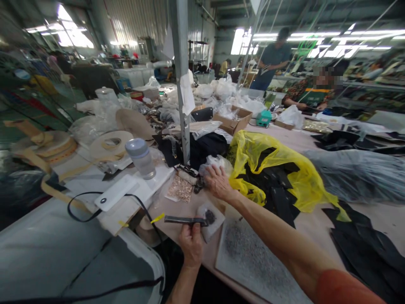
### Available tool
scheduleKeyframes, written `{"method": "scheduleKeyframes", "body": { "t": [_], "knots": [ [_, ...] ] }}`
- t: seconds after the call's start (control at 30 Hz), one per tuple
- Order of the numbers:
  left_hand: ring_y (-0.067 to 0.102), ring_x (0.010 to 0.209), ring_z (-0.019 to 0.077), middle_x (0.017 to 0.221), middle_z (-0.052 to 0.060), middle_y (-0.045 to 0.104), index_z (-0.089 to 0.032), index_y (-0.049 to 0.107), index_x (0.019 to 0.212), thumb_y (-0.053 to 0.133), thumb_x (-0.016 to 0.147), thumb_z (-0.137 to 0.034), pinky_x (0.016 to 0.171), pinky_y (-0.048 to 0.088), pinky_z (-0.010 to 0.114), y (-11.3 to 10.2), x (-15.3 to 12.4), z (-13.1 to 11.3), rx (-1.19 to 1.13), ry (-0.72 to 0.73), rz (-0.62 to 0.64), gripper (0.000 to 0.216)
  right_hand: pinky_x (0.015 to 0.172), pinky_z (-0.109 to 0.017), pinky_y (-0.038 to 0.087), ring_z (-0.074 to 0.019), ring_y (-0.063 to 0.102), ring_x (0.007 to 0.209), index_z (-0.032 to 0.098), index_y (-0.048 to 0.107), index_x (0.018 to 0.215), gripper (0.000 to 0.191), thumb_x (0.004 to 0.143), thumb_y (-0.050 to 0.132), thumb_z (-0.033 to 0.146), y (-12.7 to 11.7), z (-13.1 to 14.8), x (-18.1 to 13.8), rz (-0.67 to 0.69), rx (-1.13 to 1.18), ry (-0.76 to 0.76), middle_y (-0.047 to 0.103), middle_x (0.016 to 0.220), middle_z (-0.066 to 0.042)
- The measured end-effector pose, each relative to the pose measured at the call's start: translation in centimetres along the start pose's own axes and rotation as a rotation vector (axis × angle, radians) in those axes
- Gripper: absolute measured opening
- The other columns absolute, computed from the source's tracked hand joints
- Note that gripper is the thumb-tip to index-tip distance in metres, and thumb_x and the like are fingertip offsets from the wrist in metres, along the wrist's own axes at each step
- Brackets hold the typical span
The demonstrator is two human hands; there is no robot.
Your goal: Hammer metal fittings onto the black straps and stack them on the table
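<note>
My left hand (191, 245) is closed on a flat black strip (183, 220), pinching it near its right end between thumb and fingers. A small yellow tab (157, 218) shows at the strip's left end. My right hand (217, 182) is stretched across the table, its fingers slightly apart over a clear plastic bag (223, 161); I see no grip on the bag. Beside it lie a pile of small gold-coloured metal pieces (179, 189) and a pale roll (187, 177). Just beyond the strip lies a small clear bag (218, 223) with dark bits in it.
A metal post (183, 105) rises behind my right hand. A yellow plastic bag (284, 158) with black pieces lies to its right. A speckled grey board (253, 257) is at the table's front. Left stand a water bottle (141, 158) and a large pale bin (126, 270). People work beyond.
</note>
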State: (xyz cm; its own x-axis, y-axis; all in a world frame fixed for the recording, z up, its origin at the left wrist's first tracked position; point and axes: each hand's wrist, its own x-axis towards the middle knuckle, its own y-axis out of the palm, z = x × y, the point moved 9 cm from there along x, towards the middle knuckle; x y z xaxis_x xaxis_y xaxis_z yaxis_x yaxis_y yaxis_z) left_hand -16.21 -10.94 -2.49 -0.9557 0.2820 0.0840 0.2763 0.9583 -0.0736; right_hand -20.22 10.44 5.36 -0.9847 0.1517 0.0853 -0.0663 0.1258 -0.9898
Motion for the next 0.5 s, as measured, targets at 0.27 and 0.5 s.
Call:
{"method": "scheduleKeyframes", "body": {
  "t": [0.27, 0.5],
  "knots": [
    [0.072, 0.081, 0.0251, 0.086, 0.012, 0.075, -0.014, 0.07, 0.09, 0.059, 0.084, -0.047, 0.074, 0.059, 0.034, -1.1, 0.6, 0.9, -0.035, -0.059, -0.073, 0.036, 0.086, -0.041, 0.036, -0.0296, 0.049, 0.1, 0.015, 0.065, 0.106, 0.027, 0.092, 0.042, 0.02, 0.9, -9.2, -2.4, 0.049, -0.062, 0.232, 0.057, 0.111, -0.018],
    [0.072, 0.083, 0.025, 0.087, 0.011, 0.075, -0.014, 0.071, 0.092, 0.059, 0.084, -0.049, 0.074, 0.058, 0.033, -1.1, 0.5, 1.7, 0.006, -0.048, -0.057, 0.037, 0.084, -0.042, 0.034, -0.0316, 0.046, 0.102, 0.012, 0.061, 0.111, 0.03, 0.092, 0.038, 0.017, 0.5, -12.3, -2.6, 0.011, -0.081, 0.37, 0.055, 0.113, -0.019]
  ]
}}
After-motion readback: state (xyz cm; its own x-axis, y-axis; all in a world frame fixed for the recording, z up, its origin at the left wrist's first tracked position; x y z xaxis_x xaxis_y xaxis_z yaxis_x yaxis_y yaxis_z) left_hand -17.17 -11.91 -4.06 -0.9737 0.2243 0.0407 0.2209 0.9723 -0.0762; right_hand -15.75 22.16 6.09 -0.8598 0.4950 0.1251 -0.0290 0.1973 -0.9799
